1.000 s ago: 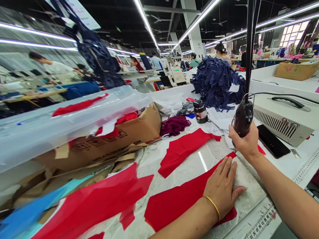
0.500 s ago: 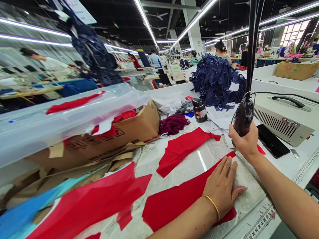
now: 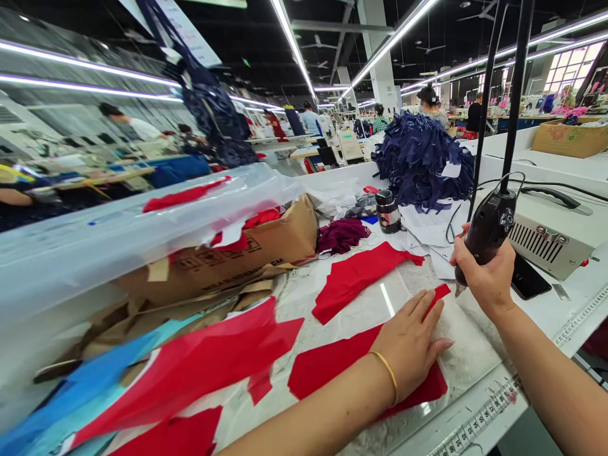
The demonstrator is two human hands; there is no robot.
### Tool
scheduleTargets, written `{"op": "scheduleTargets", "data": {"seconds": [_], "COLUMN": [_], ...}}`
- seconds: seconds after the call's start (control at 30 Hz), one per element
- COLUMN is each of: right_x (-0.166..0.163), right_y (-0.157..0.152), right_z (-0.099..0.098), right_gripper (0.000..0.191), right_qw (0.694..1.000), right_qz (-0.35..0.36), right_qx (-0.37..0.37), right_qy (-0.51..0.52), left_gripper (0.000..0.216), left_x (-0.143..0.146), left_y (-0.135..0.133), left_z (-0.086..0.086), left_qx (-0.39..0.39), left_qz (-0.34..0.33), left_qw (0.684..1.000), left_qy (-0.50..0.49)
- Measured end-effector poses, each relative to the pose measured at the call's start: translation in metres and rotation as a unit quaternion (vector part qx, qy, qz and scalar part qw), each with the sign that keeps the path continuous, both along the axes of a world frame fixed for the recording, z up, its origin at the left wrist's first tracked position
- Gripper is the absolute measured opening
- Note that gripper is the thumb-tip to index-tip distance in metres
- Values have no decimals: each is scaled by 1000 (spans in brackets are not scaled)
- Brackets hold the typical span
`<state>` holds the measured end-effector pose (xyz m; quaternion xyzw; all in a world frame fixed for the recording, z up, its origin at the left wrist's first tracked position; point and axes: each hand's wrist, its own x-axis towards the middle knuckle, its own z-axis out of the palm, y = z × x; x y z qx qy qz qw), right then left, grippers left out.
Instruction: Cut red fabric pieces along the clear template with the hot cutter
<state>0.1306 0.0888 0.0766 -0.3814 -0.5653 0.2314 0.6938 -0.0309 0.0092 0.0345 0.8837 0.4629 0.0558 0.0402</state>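
Observation:
My left hand (image 3: 411,345) lies flat, fingers together, on a long red fabric piece (image 3: 327,364) spread over the glass-topped work table (image 3: 370,310). A gold bangle circles that wrist. My right hand (image 3: 487,275) is wrapped round a dark hand-held cutting tool (image 3: 487,231) that hangs on a cable from a black pole. The tool's tip sits just right of the red piece's pointed end (image 3: 441,291). A second red fabric piece (image 3: 356,275) lies further back on the table.
A cardboard box with red scraps (image 3: 247,250) and a clear plastic sheet (image 3: 118,234) stand at the left. A navy fabric heap (image 3: 420,158), a dark cup (image 3: 387,212), a maroon bundle (image 3: 339,234), a white machine box (image 3: 555,231) and a phone (image 3: 527,278) lie behind. Other people work far off.
The view has shifted a little to the right. My right hand has tilted the cutting tool and drawn it slightly right of the red piece's tip. The left hand stays flat on the fabric.

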Motion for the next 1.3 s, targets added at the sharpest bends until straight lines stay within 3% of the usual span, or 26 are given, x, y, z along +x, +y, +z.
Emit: {"op": "scheduleTargets", "data": {"seconds": [0.07,0.23,0.33,0.73,1.3], "right_x": [2,7,7,-9,-18], "right_y": [-11,-50,-73,-107,-108], "right_z": [1,2,3,9,-1], "right_gripper": [27,26,23,23,19], "right_qw": [1000,995,990,977,981], "right_qz": [18,91,134,197,176], "right_qx": [-4,-32,-45,-76,-80], "right_qy": [-7,-19,-16,5,32], "left_gripper": [60,75,82,73,69], "left_x": [-16,-44,-47,-47,-44], "left_y": [-20,-84,-106,-106,-105], "left_z": [-3,-35,-38,-37,-33], "left_qx": [3,52,48,71,70], "left_qz": [-10,17,15,14,27], "left_qw": [1000,997,998,996,996], "left_qy": [-15,-55,-48,-52,-57]}}
